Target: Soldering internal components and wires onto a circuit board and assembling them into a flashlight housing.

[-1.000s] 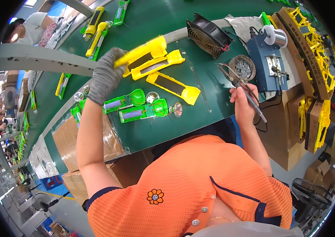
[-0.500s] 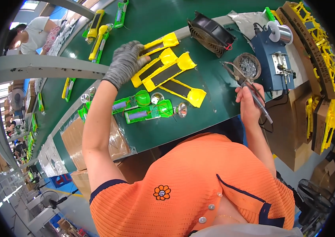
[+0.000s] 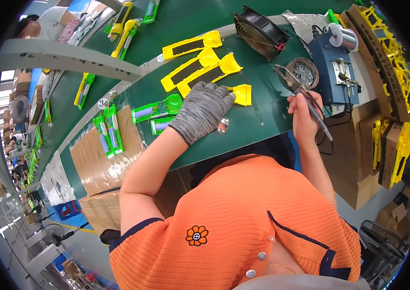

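My left hand, in a grey knit glove, is closed over a yellow plastic casing; most of this casing is hidden under the fingers. Just beyond it lie more yellow casings with dark panels, one of them a separate casing at the back. Partly covered by the glove are green housings with circuit boards and a round reflector. My right hand grips a soldering iron, its tip end pointing up and left beside a round tin of solder scraps.
A black fan stands at the back. To the right are a blue solder feeder with a wire spool and cartons of yellow parts. Cardboard bearing green housings lies left. A metal rail crosses the upper left; a co-worker sits beyond.
My left hand has moved from the back casing toward me and right, onto the nearest yellow casing, which has shifted and turned. My right hand stays almost still with the soldering iron.
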`<action>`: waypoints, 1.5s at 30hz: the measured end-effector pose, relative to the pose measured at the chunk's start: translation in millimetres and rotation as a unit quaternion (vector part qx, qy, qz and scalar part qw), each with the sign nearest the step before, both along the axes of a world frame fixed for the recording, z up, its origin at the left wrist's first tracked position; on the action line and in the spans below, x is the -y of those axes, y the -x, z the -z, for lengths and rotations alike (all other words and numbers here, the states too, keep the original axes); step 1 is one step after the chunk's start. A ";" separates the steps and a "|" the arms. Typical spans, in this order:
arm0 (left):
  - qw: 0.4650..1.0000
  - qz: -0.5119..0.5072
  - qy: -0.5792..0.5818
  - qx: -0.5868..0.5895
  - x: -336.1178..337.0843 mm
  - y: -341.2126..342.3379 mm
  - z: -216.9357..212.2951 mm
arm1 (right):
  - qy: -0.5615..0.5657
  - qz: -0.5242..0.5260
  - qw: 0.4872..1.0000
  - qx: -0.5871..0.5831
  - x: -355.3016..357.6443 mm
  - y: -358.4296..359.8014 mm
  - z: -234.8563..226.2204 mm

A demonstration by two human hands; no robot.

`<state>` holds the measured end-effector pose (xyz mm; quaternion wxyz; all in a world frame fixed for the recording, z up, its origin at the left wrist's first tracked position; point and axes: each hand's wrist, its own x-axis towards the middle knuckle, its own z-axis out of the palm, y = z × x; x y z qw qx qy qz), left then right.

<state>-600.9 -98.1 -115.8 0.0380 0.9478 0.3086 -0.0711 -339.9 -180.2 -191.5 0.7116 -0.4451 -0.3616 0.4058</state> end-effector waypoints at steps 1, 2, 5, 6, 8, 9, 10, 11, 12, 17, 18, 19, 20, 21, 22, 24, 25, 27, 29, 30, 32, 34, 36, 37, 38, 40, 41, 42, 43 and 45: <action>0.999 -0.006 -0.025 0.029 4.1 -0.6 5.7 | -0.003 -0.004 1.000 0.000 0.1 -0.7 -0.6; 0.998 -0.032 -0.029 0.034 8.0 -4.2 7.1 | -0.001 0.004 1.000 -0.002 0.1 -1.5 -1.0; 0.991 -0.104 -0.045 0.068 17.0 -6.0 12.6 | -0.002 0.007 1.000 -0.019 2.3 0.5 -3.5; 0.987 -0.123 -0.069 0.079 16.3 -5.6 14.7 | 0.004 0.008 1.000 -0.026 1.9 0.4 -6.1; 0.978 -0.166 -0.070 0.105 15.8 4.9 16.7 | -0.005 -0.006 1.000 -0.024 0.6 4.1 -5.9; 0.973 -0.187 -0.050 0.128 15.0 9.2 12.7 | 0.004 -0.004 1.000 -0.026 1.1 5.1 -7.1; 0.958 -0.184 -0.036 0.218 18.2 11.0 1.8 | 0.014 0.000 1.000 -0.028 1.4 2.0 -5.8; 0.946 -0.181 -0.043 0.267 21.8 18.3 -12.0 | 0.001 -0.005 1.000 -0.026 2.7 -3.5 1.6; 0.931 -0.179 -0.052 0.313 24.0 33.5 -25.6 | 0.004 -0.005 1.000 -0.027 3.1 -4.1 2.2; 0.962 -0.249 -0.066 0.090 25.6 124.7 -32.3 | 0.005 -0.013 0.999 -0.051 2.5 -4.8 2.3; 0.967 -0.242 -0.073 0.021 29.6 134.6 -24.2 | -0.008 -0.024 0.998 -0.051 0.7 -5.3 5.7; 0.974 -0.220 -0.051 0.000 31.5 144.1 -12.5 | -0.021 -0.033 0.998 -0.049 0.6 -6.5 8.5; 0.974 -0.219 -0.050 -0.005 37.3 151.6 -1.6 | -0.005 -0.023 0.999 -0.040 0.5 -6.3 7.8; 0.975 -0.216 -0.048 -0.007 40.5 149.2 3.0 | -0.006 -0.025 0.999 -0.036 2.0 -7.9 8.2; 0.977 -0.205 -0.061 -0.014 42.1 148.3 5.9 | -0.008 -0.026 0.999 -0.032 2.8 -8.0 8.0; 0.979 -0.196 -0.063 -0.011 50.4 144.1 11.5 | -0.014 -0.025 0.999 -0.030 2.8 -8.3 7.0; 0.980 -0.180 -0.085 0.021 55.3 142.1 12.7 | -0.011 -0.025 0.999 -0.028 4.3 -9.6 7.8; 0.980 -0.184 -0.071 0.038 66.4 137.1 11.2 | 0.007 -0.021 1.000 -0.022 5.0 -10.4 6.2; 0.976 -0.175 -0.105 0.071 76.6 142.1 18.8 | -0.011 -0.044 0.999 -0.021 4.6 -9.6 7.3; 0.975 -0.178 -0.115 0.070 81.1 142.6 20.8 | -0.014 -0.041 0.999 -0.025 4.8 -8.6 8.4; 0.968 -0.212 -0.113 0.071 89.9 147.0 22.7 | 0.001 -0.038 0.999 -0.036 5.2 -8.1 5.5; 0.959 -0.230 -0.130 0.102 100.2 153.7 19.4 | 0.005 -0.042 0.998 -0.038 4.1 -6.3 3.9; 0.951 -0.258 -0.128 0.116 106.1 162.7 10.3 | 0.000 -0.047 0.998 -0.034 3.5 -5.3 2.1; 0.944 -0.279 -0.137 0.114 106.8 168.5 7.4 | 0.002 -0.040 0.999 -0.029 3.5 -5.9 2.0; 0.926 -0.333 -0.146 0.099 102.1 175.2 6.3 | -0.003 -0.042 0.999 -0.023 3.7 -7.0 2.2; 0.879 -0.434 -0.175 0.089 94.6 186.8 -1.4 | -0.008 -0.046 0.999 -0.020 4.0 -6.7 1.7; 0.863 -0.464 -0.190 0.065 90.3 195.1 -1.9 | -0.015 -0.053 0.998 -0.020 4.1 -6.9 1.5; 0.845 -0.492 -0.205 0.043 82.8 197.1 -5.6 | -0.022 -0.058 0.998 -0.020 3.8 -6.9 1.3; 0.823 -0.541 -0.172 -0.020 75.0 197.4 -9.9 | -0.035 -0.061 0.997 -0.015 3.2 -6.8 0.7; 0.804 -0.568 -0.140 -0.106 66.1 186.4 -23.6 | -0.032 -0.059 0.997 -0.023 2.9 -6.4 -0.1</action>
